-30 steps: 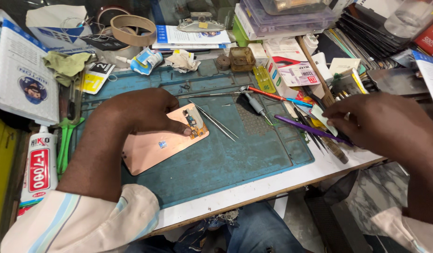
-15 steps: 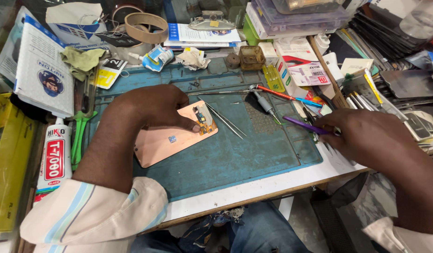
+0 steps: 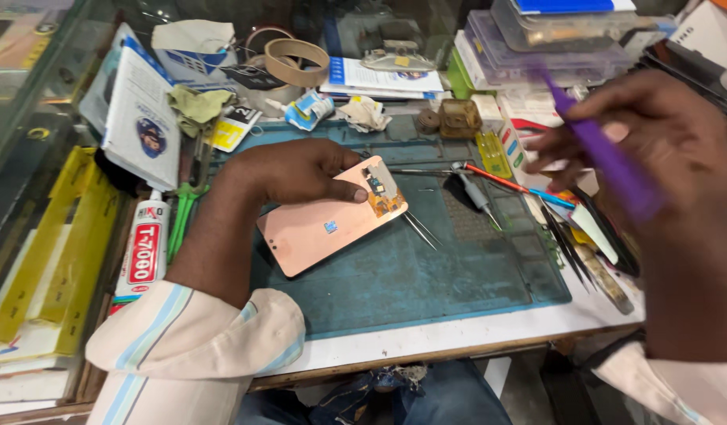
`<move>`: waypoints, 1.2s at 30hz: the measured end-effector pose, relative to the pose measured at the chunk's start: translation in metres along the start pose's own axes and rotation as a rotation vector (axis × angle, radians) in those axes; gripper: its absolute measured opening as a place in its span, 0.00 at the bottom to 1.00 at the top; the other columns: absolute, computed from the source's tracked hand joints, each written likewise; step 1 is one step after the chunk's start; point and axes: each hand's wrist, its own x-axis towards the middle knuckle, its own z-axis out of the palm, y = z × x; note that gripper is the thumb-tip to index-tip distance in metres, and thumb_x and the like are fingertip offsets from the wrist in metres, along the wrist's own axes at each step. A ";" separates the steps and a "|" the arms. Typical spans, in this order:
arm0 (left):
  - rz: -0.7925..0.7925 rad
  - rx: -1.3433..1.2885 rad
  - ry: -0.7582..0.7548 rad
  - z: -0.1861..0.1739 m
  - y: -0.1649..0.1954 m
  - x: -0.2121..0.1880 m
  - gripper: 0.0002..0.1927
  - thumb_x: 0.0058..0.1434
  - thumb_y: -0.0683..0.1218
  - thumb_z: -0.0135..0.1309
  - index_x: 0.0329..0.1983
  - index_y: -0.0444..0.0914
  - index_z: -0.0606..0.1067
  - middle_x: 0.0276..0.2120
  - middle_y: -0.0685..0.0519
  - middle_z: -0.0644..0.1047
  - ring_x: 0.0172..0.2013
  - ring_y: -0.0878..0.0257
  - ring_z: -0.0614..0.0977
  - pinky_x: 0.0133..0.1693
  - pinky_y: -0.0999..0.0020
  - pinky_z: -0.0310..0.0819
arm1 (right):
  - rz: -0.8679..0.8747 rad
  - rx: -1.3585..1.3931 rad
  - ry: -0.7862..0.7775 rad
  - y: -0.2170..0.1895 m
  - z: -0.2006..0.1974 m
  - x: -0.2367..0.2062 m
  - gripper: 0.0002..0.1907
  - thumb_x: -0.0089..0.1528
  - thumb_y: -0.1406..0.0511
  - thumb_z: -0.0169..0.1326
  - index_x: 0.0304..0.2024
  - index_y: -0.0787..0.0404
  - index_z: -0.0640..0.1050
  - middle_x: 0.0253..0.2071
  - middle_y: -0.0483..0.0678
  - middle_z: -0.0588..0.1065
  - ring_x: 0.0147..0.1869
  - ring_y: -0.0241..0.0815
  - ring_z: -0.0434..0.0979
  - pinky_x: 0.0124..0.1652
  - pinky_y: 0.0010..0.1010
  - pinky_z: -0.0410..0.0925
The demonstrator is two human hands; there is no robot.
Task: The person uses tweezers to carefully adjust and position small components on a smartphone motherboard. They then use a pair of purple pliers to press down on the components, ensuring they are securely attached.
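Note:
A copper-pink phone display panel (image 3: 320, 228) lies face down on the teal work mat (image 3: 426, 275), with an orange flex part at its upper right end. My left hand (image 3: 296, 169) rests on the panel's upper edge, thumb pressing near the flex. My right hand (image 3: 654, 142) is raised above the bench's right side, holding a purple plastic pry tool (image 3: 607, 157) that points up and left. Metal tweezers (image 3: 418, 228) lie on the mat just right of the panel.
A glue tube (image 3: 143, 252) lies left of the mat beside green-handled scissors (image 3: 182, 212). A red and blue screwdriver (image 3: 513, 185), a tape roll (image 3: 296, 61), boxes and papers crowd the back. Black tools (image 3: 568, 244) lie at the mat's right edge.
My right hand has lifted off the bench's right side and risen toward the camera with the purple tool. My left hand stays on the panel.

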 end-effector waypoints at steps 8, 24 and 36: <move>0.073 -0.120 0.010 -0.006 -0.007 -0.001 0.23 0.58 0.57 0.62 0.52 0.40 0.81 0.38 0.54 0.85 0.37 0.69 0.81 0.40 0.67 0.76 | -0.030 -0.096 -0.357 0.050 0.045 0.071 0.17 0.69 0.66 0.52 0.59 0.58 0.66 0.45 0.53 0.82 0.42 0.38 0.84 0.39 0.29 0.77; -0.169 0.111 -0.040 0.011 0.010 -0.018 0.25 0.61 0.64 0.54 0.48 0.42 0.83 0.40 0.50 0.86 0.40 0.59 0.84 0.44 0.60 0.76 | 0.006 -0.554 -0.715 0.063 0.047 0.054 0.14 0.52 0.63 0.67 0.40 0.59 0.83 0.33 0.43 0.83 0.34 0.34 0.81 0.32 0.29 0.72; -0.227 0.077 0.011 0.014 0.003 -0.018 0.25 0.63 0.63 0.49 0.51 0.46 0.82 0.44 0.50 0.86 0.45 0.58 0.84 0.49 0.60 0.75 | -0.165 -0.665 -0.650 0.060 0.056 0.058 0.12 0.56 0.62 0.63 0.41 0.58 0.83 0.35 0.46 0.83 0.36 0.43 0.83 0.35 0.36 0.73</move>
